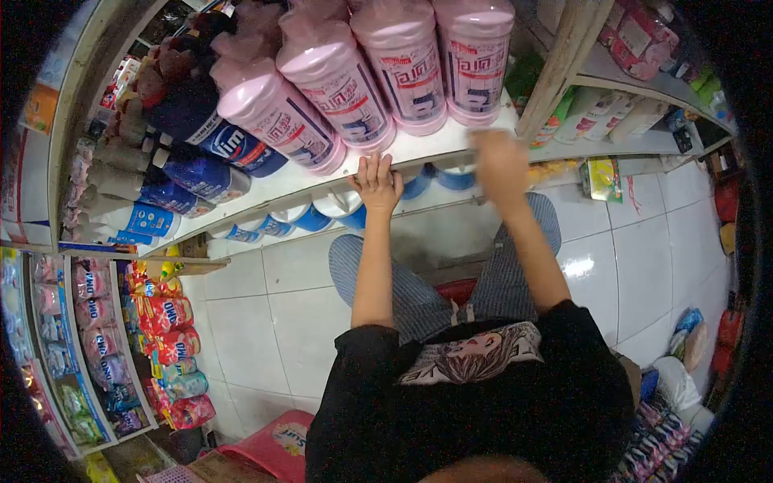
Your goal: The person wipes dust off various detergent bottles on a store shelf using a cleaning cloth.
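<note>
A row of several pink bottles point(407, 72) with red and blue labels stands on the white shelf point(354, 161). My left hand point(375, 182) rests palm down on the shelf's front edge, fingers stretched out, close to the base of one bottle. It holds nothing. Further right, my right hand point(499, 165) is at the same edge, below the rightmost pink bottle. Motion smears its fingers, so I cannot see whether anything is in them. Dark blue Vim bottles point(233, 147) stand left of the pink ones.
Blue-and-white containers point(338, 205) fill the shelf below. Red OMO packs point(165, 314) hang at the left. White bottles point(592, 117) stand beyond the wooden upright point(561, 68). A pink Surf item point(278, 447) lies behind me, and bagged goods point(676, 378) sit on the tiled floor at right.
</note>
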A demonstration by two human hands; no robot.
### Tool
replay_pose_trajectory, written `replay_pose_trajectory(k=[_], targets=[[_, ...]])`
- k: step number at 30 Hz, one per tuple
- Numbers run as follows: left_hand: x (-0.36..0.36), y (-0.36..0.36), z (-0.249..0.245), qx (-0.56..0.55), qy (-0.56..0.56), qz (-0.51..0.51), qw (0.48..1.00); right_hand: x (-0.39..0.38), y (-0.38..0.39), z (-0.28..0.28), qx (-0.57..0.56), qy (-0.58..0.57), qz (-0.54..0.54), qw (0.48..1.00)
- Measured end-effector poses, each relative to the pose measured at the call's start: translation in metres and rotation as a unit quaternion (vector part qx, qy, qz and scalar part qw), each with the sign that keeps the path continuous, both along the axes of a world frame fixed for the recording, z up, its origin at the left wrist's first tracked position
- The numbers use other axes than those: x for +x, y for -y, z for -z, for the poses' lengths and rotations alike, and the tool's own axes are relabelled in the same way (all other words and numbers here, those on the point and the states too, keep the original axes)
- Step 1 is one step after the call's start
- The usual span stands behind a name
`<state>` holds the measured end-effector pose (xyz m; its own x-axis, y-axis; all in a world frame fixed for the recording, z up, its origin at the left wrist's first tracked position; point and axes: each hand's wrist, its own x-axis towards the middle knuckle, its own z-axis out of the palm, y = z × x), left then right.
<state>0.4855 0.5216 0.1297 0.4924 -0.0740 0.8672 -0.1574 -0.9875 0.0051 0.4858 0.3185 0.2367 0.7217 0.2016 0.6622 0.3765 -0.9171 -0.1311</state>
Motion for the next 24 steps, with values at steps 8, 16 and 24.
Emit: replay_pose_trajectory(k=[8,16,24], targets=[[0.005,0.003,0.008,0.006,0.003,-0.027,1.000,-0.019,-0.098,0.015,-0.033,0.016,-0.036,0.999],[0.000,0.009,0.000,-0.046,-0.007,0.005,0.999,-0.006,-0.019,0.018,0.028,-0.033,-0.013,0.999],[0.007,0.011,0.003,-0.023,0.032,-0.025,0.999,0.001,-0.015,0.007,0.050,-0.043,0.083,0.994]])
